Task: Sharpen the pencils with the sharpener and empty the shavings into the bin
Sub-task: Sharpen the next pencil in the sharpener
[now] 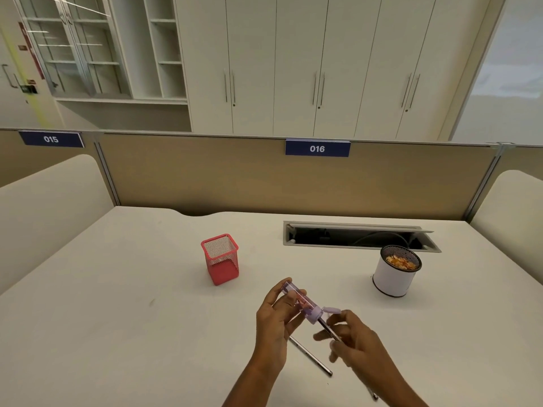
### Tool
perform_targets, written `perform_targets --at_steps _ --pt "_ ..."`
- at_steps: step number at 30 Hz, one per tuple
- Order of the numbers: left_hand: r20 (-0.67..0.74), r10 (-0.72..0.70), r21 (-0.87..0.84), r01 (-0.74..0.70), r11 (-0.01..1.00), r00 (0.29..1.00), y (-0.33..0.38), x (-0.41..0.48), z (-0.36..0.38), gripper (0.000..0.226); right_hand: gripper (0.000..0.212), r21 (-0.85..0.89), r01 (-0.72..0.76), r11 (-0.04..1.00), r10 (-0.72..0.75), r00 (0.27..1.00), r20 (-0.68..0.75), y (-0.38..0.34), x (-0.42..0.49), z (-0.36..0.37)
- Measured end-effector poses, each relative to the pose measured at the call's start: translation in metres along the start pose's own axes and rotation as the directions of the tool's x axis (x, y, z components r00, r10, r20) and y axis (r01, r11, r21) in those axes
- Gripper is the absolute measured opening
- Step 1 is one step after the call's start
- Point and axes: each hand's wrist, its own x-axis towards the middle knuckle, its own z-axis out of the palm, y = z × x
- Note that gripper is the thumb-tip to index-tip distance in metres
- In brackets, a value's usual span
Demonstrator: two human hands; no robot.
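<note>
Tabletop of pale off-white laminate (117, 318) is spread across the lower half of the view. Nearest, beside the right forearm at the bottom edge, a short stretch of a thin dark pencil (373, 395) is seen lying on it; the rest is hidden by the arm. A second dark pencil (311, 358) with a silvery end is laid flat on the surface below and between the two hands.

Just above it, the right hand (352, 342) is curled, and a third dark pencil (330, 330) is pinched between its thumb and fingers. That pencil's far end is pushed into the mouth of a translucent purple box-shaped sharpener (302, 304), whose small round flip lid (332, 310) is swung open. The sharpener is gripped by the left hand (274, 321), fingers wrapped round its clear body, and is held tilted above the table.

Farther back on the left, a square red wire-mesh pencil holder (221, 259) is stood upright. Well apart on the right, a white cylindrical bin (395, 280) with a black mesh rim is stood near a rectangular cable slot (358, 236) with a raised metal flap; orange-tan pencil shavings (401, 262) are seen inside the bin.

Behind, a tan partition (205, 177) is fitted with blue labels reading 016 (317, 148) and 015 (50, 139), and white cupboards (293, 69) are ranged beyond.
</note>
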Motion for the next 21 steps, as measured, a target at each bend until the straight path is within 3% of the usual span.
perform_targets --at_steps 2,6,9,11,13,21 --pt "-0.023 0.016 -0.012 -0.016 1.0 1.0 0.0 -0.001 0.001 0.021 0.026 -0.211 0.09 0.973 -0.103 0.993 -0.051 0.004 -0.001 0.004" --pt "-0.063 0.021 -0.055 -0.024 0.998 0.998 0.0 -0.004 0.005 0.02 0.016 -0.569 0.131 0.812 -0.252 0.958 -0.139 0.008 0.004 0.006" --pt "-0.097 0.0 -0.125 -0.012 0.992 0.995 0.0 -0.006 0.008 0.019 0.023 -0.767 0.21 0.606 -0.47 0.872 -0.133 0.004 0.003 0.006" --pt "-0.112 -0.029 -0.179 0.009 0.984 0.993 0.002 -0.006 0.008 0.017 0.028 -0.85 0.209 0.483 -0.592 0.794 -0.141 0.004 0.003 0.003" --pt "-0.113 -0.068 -0.229 0.041 0.973 0.991 0.005 -0.006 0.008 0.015 0.03 -0.89 0.2 0.41 -0.636 0.762 -0.121 0.001 0.004 0.001" --pt "-0.138 -0.185 -0.349 0.127 0.929 0.973 0.0 -0.005 -0.001 0.014 0.046 -0.949 0.179 0.261 -0.683 0.728 -0.051 -0.009 0.002 -0.012"
